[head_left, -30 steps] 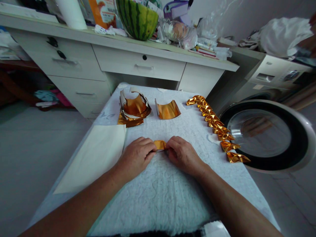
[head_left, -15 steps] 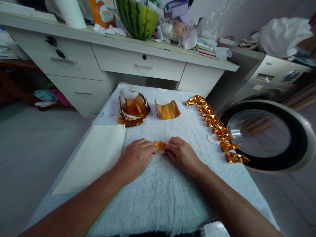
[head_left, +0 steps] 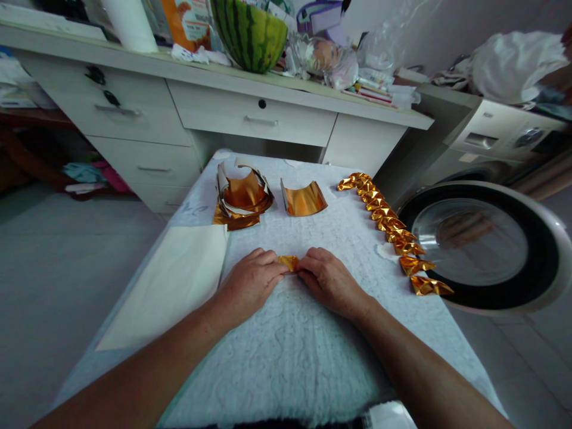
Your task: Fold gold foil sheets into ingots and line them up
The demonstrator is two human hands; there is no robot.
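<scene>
A small piece of gold foil paper [head_left: 288, 263] lies between my hands, low over the padded cloth. My left hand [head_left: 255, 281] pinches its left end, and my right hand [head_left: 328, 278] pinches the right end. Beyond them sit a curled stack of gold sheets [head_left: 243, 193] and, to its right, a single curved gold sheet [head_left: 304, 199]. Several folded gold pieces [head_left: 389, 224] form a row along the right side. The fingertips partly hide the foil.
A cream sheet [head_left: 174, 286] lies at the left on the cloth-covered table [head_left: 277, 363]. Behind stands a white desk [head_left: 250, 113] with a cut watermelon [head_left: 250, 36] and plastic bags. An open washing machine door [head_left: 473, 244] borders the table's right edge.
My left fingers have shifted slightly right along the foil, and less of it shows now. My right hand has hardly moved.
</scene>
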